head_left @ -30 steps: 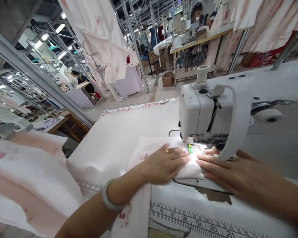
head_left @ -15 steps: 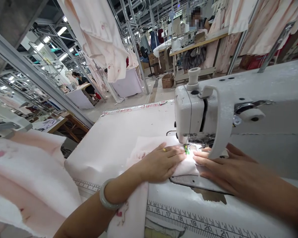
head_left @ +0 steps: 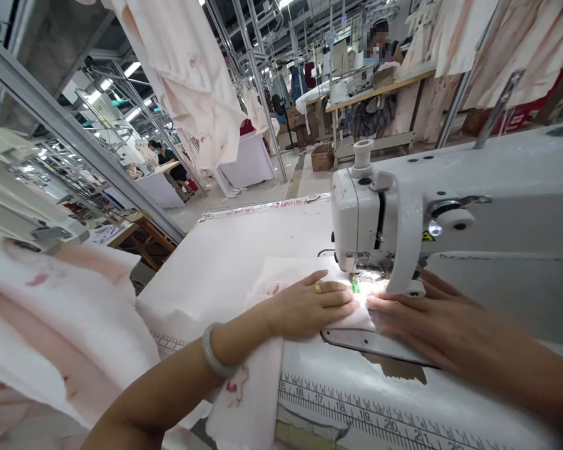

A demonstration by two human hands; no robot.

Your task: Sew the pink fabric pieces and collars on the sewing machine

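Observation:
My left hand lies flat, fingers together and stretched out, on a pale pink printed cloth just left of the needle of a white sewing machine. It wears a gold ring and a pale bangle at the wrist. My right hand rests flat on the same cloth to the right of the needle, under the machine's arm. The fingertips of both hands nearly meet at the lit presser foot. The cloth hangs over the table's near edge.
The white work table has a printed ruler along its front. A heap of pink cloth lies at my left. Pink garments hang overhead. Other people sit at tables in the back.
The view has shifted a little, so the machine sits slightly lower left. Both hands keep their flat hold on the cloth at the needle.

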